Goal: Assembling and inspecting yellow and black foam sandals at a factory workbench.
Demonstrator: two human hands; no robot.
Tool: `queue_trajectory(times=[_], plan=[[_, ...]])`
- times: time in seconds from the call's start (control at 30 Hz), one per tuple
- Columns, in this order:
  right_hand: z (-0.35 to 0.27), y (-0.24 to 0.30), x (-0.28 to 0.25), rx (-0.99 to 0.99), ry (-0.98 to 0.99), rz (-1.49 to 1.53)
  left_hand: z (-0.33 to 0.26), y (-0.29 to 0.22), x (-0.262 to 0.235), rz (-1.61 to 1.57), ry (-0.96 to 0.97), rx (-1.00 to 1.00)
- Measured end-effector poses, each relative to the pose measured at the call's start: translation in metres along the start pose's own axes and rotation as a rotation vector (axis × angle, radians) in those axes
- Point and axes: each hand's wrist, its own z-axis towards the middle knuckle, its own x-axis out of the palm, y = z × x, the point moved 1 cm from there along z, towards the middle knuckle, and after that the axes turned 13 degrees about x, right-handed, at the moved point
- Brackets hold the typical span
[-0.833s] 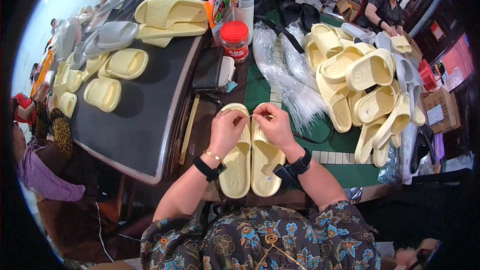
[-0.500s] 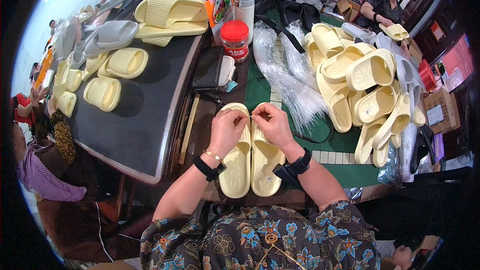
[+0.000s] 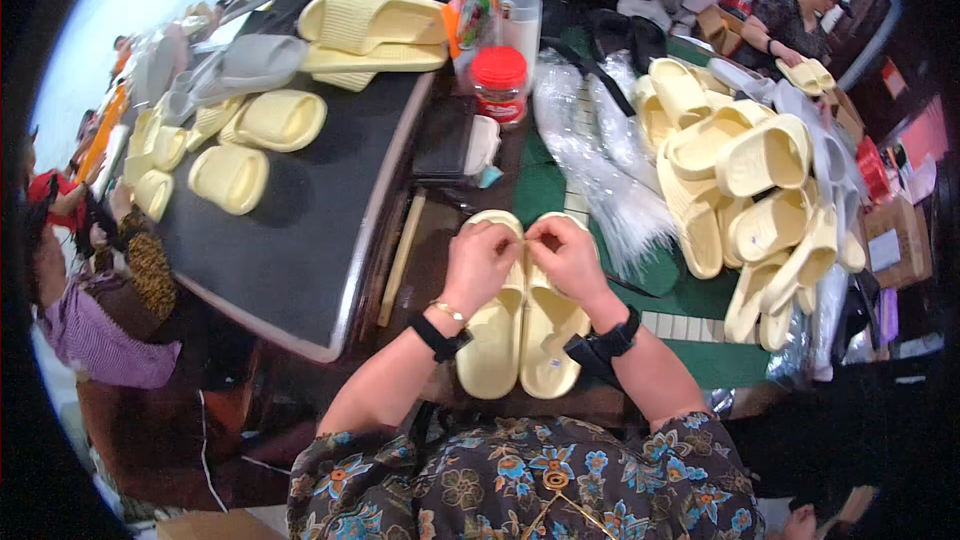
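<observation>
Head view showed a pair of pale yellow slippers [image 3: 525,325] lying side by side, soles down, on the dark table edge directly in front of the person. Both hands rested on the toe ends: the left hand [image 3: 480,262] was curled over the left slipper, the right hand [image 3: 567,258] over the right one, fingertips of both pinched together where the two slippers met (whatever small thing they pinched was too tiny to make out). A heap of yellow slippers [image 3: 745,190] lay to the right on the green mat [image 3: 700,355], clear plastic bags [image 3: 600,170] between. A red-lidded jar [image 3: 499,83] stood farther back beside the black tabletop [image 3: 300,230].
</observation>
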Motion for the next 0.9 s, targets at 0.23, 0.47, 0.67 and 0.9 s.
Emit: queue_trajectory(times=[0.23, 0.47, 0.67, 0.9], plan=[[0.002, 0.001, 0.004, -0.035, 0.009, -0.139, -0.002, 0.003, 0.005, 0.044, -0.053, 0.072], [0.000, 0.011, -0.004, -0.088, 0.021, -0.220, 0.004, -0.025, -0.032, 0.119, 0.138, -0.005], [-0.024, 0.003, -0.044, -0.148, 0.005, -0.349, 0.016, 0.012, -0.195, 0.073, -0.530, -0.029], [-0.053, -0.013, -0.061, -0.180, 0.083, -0.582, -0.029, 0.125, -0.332, -0.037, -0.616, -0.364]])
